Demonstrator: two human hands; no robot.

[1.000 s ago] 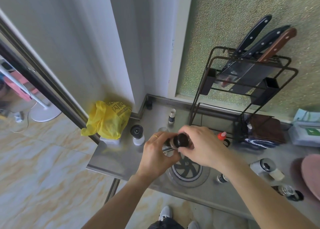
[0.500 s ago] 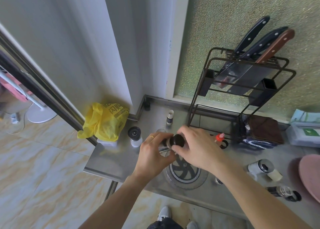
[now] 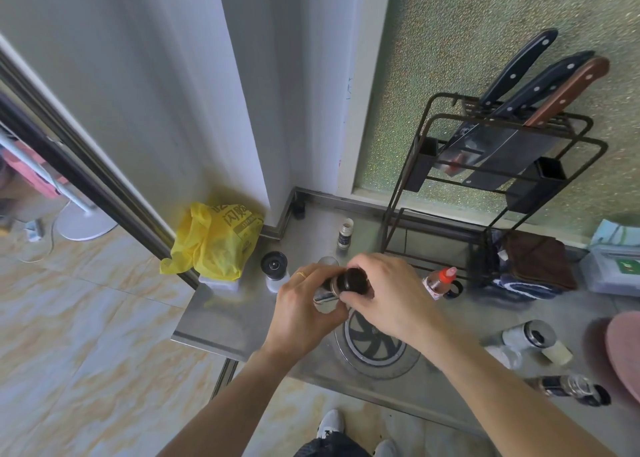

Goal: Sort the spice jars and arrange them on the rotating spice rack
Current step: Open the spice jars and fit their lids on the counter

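Right now both my hands meet over the steel tabletop [image 3: 221, 321], just above the round rack base [image 3: 375, 344] with its spoked centre. My left hand [image 3: 301, 313] is wrapped around the body of a dark-capped spice jar [image 3: 348, 281], fingers [image 3: 304, 276] curled and pressed against its side, a gold ring showing on one. My right hand [image 3: 388, 297] comes in from the other side, its fingers pinching the jar's black cap from above. The jar is tilted and held off the tabletop, between the two hands. Behind my left hand stands a white grinder with a black top [image 3: 275, 271], and beside it lies a yellow plastic bag [image 3: 216, 240] near the corner by the wall. Farther back a small white-capped bottle [image 3: 345, 233] stands upright. To the right of my hands a red-capped bottle [image 3: 441, 280] sits near the foot of the black wire knife rack [image 3: 502, 165], which holds three knives. On the far right a metal-lidded jar [image 3: 530, 335] lies on its side, and a dark bottle [image 3: 568, 389] lies nearer the tabletop edge.
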